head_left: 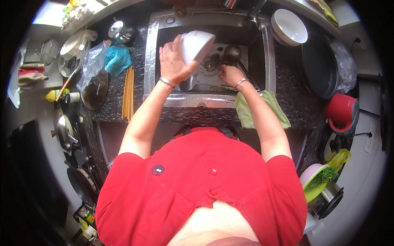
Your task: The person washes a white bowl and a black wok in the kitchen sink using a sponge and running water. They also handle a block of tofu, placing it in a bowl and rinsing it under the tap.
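Note:
Tilted on its side above the sink (257,66), a white bowl (197,46) is gripped by my left hand (175,60), thumb and fingers along its outside. Down in the basin, my right hand (231,75) has its fingers bent close to the drain (211,71). Dark matter (212,62) lies over the drain; whether my fingers pinch any of it is hidden. Beside that hand rests a round metal ladle (232,53) with a dark handle. A metal spatula (188,83) lies at the basin's near side, its handle running towards my right wrist.
A green cloth (263,109) hangs over the counter's front edge under my right forearm. Chopsticks (128,93), a blue cloth (117,60) and a glass lid (94,89) lie left. Stacked bowls (289,27), a black pan (319,66) and a red kettle (341,112) stand right.

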`<state>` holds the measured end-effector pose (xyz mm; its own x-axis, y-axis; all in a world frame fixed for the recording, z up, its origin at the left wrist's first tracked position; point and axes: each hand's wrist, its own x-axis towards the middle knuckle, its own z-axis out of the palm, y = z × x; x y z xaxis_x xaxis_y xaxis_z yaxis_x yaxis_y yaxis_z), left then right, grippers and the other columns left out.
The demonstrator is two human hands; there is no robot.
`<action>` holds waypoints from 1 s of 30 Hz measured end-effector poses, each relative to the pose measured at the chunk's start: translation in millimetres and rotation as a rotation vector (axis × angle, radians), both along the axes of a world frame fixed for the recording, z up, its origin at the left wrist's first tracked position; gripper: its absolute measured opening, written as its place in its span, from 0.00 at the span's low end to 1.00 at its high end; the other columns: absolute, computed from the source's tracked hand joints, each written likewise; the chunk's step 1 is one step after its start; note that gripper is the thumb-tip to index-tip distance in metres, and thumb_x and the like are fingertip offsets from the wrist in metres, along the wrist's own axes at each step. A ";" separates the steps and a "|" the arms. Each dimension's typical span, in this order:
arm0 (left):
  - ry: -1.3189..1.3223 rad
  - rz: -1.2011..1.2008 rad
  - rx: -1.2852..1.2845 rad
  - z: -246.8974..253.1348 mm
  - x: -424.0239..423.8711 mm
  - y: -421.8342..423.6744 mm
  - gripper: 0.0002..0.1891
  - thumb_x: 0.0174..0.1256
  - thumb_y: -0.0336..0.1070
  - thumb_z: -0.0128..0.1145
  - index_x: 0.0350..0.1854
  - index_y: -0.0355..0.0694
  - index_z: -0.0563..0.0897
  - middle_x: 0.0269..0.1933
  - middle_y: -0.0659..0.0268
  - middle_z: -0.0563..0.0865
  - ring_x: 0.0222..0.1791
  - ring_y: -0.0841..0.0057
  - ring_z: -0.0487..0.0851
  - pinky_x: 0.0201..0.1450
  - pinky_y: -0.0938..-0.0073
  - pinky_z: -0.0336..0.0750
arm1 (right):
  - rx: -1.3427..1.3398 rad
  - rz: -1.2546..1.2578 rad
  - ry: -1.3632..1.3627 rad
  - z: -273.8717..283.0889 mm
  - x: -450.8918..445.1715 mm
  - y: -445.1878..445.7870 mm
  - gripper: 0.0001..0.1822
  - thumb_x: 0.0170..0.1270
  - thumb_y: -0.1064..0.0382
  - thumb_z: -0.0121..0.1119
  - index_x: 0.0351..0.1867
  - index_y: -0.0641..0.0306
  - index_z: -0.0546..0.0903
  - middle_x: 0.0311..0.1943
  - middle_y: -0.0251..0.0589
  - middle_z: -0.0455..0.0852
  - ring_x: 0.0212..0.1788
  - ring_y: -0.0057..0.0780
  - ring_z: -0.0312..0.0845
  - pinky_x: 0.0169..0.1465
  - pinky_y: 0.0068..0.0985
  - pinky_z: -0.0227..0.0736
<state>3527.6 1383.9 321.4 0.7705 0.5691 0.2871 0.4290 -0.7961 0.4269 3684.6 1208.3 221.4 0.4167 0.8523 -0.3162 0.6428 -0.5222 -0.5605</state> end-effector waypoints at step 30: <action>0.174 -0.334 -1.893 -76.6 158.3 -252.0 0.24 0.58 0.32 0.48 0.58 0.28 0.70 0.53 0.55 0.79 0.52 0.66 0.79 0.58 0.65 0.72 | 0.937 -1.242 0.458 38.8 34.6 -330.3 0.30 0.60 0.46 0.60 0.56 0.69 0.76 0.48 0.48 0.84 0.51 0.31 0.79 0.55 0.25 0.71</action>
<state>3685.8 1131.9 244.9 0.8450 -0.1528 -0.5124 0.5070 0.5333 0.6772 3719.2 878.0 260.2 0.9807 0.0353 -0.1921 -0.1938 0.0520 -0.9797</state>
